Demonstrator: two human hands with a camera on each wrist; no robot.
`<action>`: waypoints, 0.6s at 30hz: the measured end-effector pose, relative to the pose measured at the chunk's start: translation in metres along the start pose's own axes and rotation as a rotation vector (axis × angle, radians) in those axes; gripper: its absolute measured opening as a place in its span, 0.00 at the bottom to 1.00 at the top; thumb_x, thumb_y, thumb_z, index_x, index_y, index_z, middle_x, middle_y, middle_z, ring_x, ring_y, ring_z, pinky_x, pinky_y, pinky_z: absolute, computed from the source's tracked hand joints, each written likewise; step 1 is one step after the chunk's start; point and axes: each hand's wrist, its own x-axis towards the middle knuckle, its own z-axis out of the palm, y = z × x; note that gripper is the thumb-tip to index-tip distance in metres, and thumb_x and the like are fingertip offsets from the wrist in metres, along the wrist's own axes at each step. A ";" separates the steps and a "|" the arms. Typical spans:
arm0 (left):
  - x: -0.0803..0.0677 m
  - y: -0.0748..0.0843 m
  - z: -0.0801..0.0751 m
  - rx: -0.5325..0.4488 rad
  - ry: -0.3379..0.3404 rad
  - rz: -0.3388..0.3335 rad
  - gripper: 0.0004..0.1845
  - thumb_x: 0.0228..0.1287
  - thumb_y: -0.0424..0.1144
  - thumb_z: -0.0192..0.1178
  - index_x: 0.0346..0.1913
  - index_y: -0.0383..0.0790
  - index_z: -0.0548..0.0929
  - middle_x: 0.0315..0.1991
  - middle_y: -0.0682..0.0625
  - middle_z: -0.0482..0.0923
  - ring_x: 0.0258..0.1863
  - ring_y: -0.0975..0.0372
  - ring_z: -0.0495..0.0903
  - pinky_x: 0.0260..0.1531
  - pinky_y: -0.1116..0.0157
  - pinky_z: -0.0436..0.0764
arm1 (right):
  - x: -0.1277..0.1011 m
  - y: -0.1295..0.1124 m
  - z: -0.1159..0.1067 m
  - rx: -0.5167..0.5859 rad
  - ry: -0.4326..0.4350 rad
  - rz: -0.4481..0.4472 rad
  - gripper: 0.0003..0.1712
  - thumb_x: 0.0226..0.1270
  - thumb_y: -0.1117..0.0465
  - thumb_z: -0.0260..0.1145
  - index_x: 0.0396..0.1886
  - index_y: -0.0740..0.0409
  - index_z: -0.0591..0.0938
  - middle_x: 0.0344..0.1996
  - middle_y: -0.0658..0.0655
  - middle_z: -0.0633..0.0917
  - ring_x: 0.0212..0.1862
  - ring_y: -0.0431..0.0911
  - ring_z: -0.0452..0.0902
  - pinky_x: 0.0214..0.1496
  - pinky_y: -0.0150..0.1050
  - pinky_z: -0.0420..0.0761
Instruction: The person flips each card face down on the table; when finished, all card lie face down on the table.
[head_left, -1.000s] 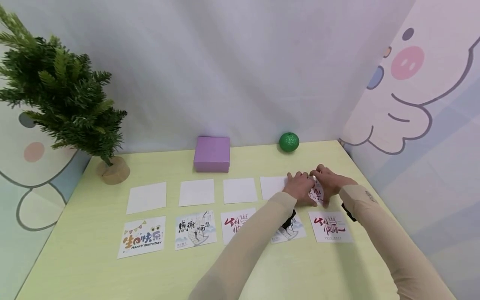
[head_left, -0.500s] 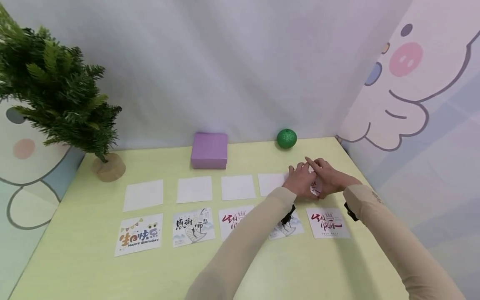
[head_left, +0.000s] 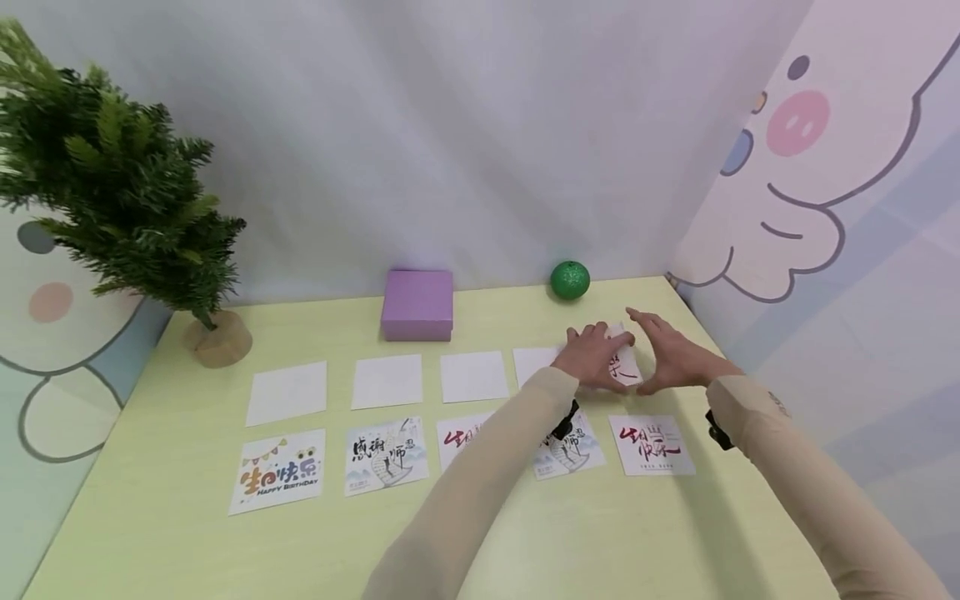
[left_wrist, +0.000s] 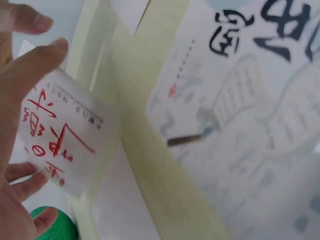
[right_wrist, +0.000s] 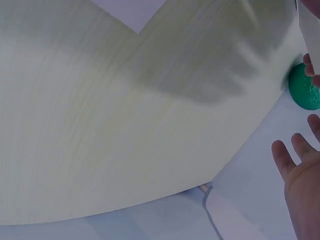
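Observation:
My left hand (head_left: 591, 358) holds a white card with red Chinese lettering (head_left: 624, 367) at the right of the table, and covers part of it. In the left wrist view the card (left_wrist: 70, 135) stands tilted between thumb and fingers, close over the table. To the right of the card, my right hand (head_left: 678, 357) is apart from it, thumb and fingers spread with nothing between them. The right wrist view has the open right hand (right_wrist: 306, 190) at its right edge. Below the hands lies a birthday card with red lettering (head_left: 652, 446).
Left of the hands lie blank white cards (head_left: 474, 377) in a back row and printed cards (head_left: 277, 471) in a front row. Behind them stand a purple box (head_left: 417, 304) and a glittery green ball (head_left: 570, 281). A small fir tree (head_left: 135, 192) leans at far left.
Both hands were at the red-lettered card. The right hand has let go and drawn away to the right, while the left keeps the card and has shifted slightly left.

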 end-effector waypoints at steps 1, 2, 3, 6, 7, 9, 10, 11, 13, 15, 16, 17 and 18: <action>0.000 -0.002 -0.002 -0.042 0.013 -0.004 0.46 0.40 0.71 0.68 0.66 0.68 0.63 0.61 0.56 0.67 0.58 0.63 0.69 0.52 0.57 0.67 | -0.001 0.002 0.000 0.032 0.001 0.012 0.75 0.30 0.53 0.85 0.76 0.57 0.47 0.71 0.69 0.56 0.70 0.69 0.54 0.64 0.69 0.60; -0.001 -0.003 -0.003 -0.088 0.029 -0.004 0.46 0.40 0.70 0.70 0.65 0.65 0.64 0.59 0.57 0.69 0.57 0.64 0.70 0.51 0.58 0.67 | -0.003 0.004 0.000 0.059 0.002 0.015 0.73 0.31 0.54 0.85 0.74 0.60 0.49 0.70 0.70 0.58 0.70 0.68 0.54 0.65 0.69 0.60; -0.001 -0.005 -0.005 -0.134 0.044 -0.001 0.45 0.40 0.69 0.71 0.63 0.62 0.65 0.57 0.57 0.71 0.55 0.64 0.71 0.49 0.58 0.67 | -0.003 0.005 0.001 0.085 0.002 0.012 0.70 0.31 0.56 0.85 0.72 0.62 0.52 0.69 0.70 0.59 0.70 0.68 0.55 0.65 0.68 0.59; -0.004 -0.008 -0.009 -0.270 0.058 0.013 0.42 0.40 0.67 0.72 0.58 0.56 0.66 0.52 0.60 0.74 0.54 0.66 0.72 0.46 0.61 0.66 | -0.004 0.008 0.007 0.145 -0.001 -0.017 0.60 0.34 0.57 0.84 0.66 0.62 0.59 0.64 0.69 0.67 0.64 0.66 0.64 0.63 0.67 0.63; -0.004 -0.009 -0.010 -0.307 0.054 0.018 0.42 0.40 0.66 0.72 0.56 0.56 0.66 0.51 0.60 0.74 0.53 0.67 0.72 0.46 0.62 0.65 | -0.003 0.008 0.009 0.158 -0.001 -0.030 0.56 0.34 0.57 0.84 0.63 0.60 0.61 0.62 0.68 0.69 0.62 0.65 0.66 0.62 0.66 0.64; -0.006 -0.010 -0.010 -0.353 0.042 0.033 0.41 0.39 0.67 0.72 0.54 0.56 0.65 0.49 0.61 0.73 0.54 0.68 0.71 0.46 0.64 0.64 | -0.002 0.008 0.014 0.179 0.002 -0.059 0.50 0.36 0.56 0.83 0.57 0.58 0.64 0.57 0.65 0.72 0.58 0.63 0.69 0.60 0.66 0.67; -0.007 -0.011 -0.010 -0.373 0.035 0.035 0.40 0.39 0.67 0.72 0.53 0.57 0.64 0.49 0.62 0.72 0.54 0.68 0.70 0.46 0.64 0.64 | -0.001 0.008 0.015 0.191 0.006 -0.074 0.47 0.35 0.56 0.83 0.55 0.57 0.65 0.56 0.64 0.73 0.57 0.62 0.70 0.59 0.66 0.68; -0.007 -0.012 -0.009 -0.384 0.031 0.035 0.40 0.38 0.68 0.72 0.52 0.58 0.64 0.48 0.62 0.71 0.54 0.68 0.70 0.47 0.65 0.64 | 0.000 0.007 0.016 0.201 0.012 -0.087 0.45 0.35 0.57 0.83 0.52 0.57 0.66 0.54 0.63 0.73 0.56 0.61 0.70 0.58 0.67 0.69; -0.008 -0.013 -0.008 -0.385 0.026 0.036 0.40 0.38 0.68 0.72 0.52 0.59 0.64 0.49 0.62 0.71 0.56 0.68 0.69 0.49 0.64 0.64 | 0.001 0.007 0.017 0.197 0.029 -0.110 0.44 0.33 0.58 0.84 0.50 0.58 0.68 0.54 0.61 0.73 0.57 0.60 0.70 0.57 0.66 0.71; -0.010 -0.015 -0.007 -0.369 0.023 0.031 0.40 0.38 0.68 0.73 0.52 0.58 0.64 0.52 0.62 0.71 0.60 0.66 0.67 0.51 0.64 0.64 | 0.001 0.007 0.015 0.167 0.040 -0.118 0.44 0.32 0.57 0.84 0.50 0.58 0.69 0.55 0.61 0.73 0.58 0.60 0.69 0.56 0.64 0.72; -0.010 -0.016 -0.007 -0.350 0.021 0.029 0.40 0.38 0.68 0.72 0.52 0.58 0.65 0.53 0.62 0.71 0.62 0.65 0.66 0.52 0.63 0.65 | 0.000 0.008 0.014 0.135 0.041 -0.117 0.44 0.31 0.56 0.84 0.50 0.57 0.70 0.56 0.62 0.73 0.58 0.60 0.70 0.56 0.63 0.72; -0.011 -0.016 -0.008 -0.330 0.017 0.031 0.40 0.37 0.69 0.72 0.52 0.58 0.65 0.55 0.62 0.71 0.64 0.64 0.65 0.53 0.62 0.65 | 0.000 0.009 0.013 0.094 0.039 -0.107 0.45 0.30 0.54 0.85 0.51 0.56 0.70 0.57 0.62 0.73 0.57 0.60 0.70 0.55 0.61 0.73; -0.012 -0.017 -0.008 -0.306 0.013 0.035 0.40 0.37 0.70 0.71 0.52 0.58 0.66 0.58 0.62 0.71 0.65 0.62 0.64 0.53 0.61 0.66 | -0.001 0.009 0.012 0.056 0.028 -0.093 0.45 0.30 0.52 0.85 0.51 0.55 0.70 0.59 0.62 0.73 0.57 0.60 0.70 0.55 0.60 0.73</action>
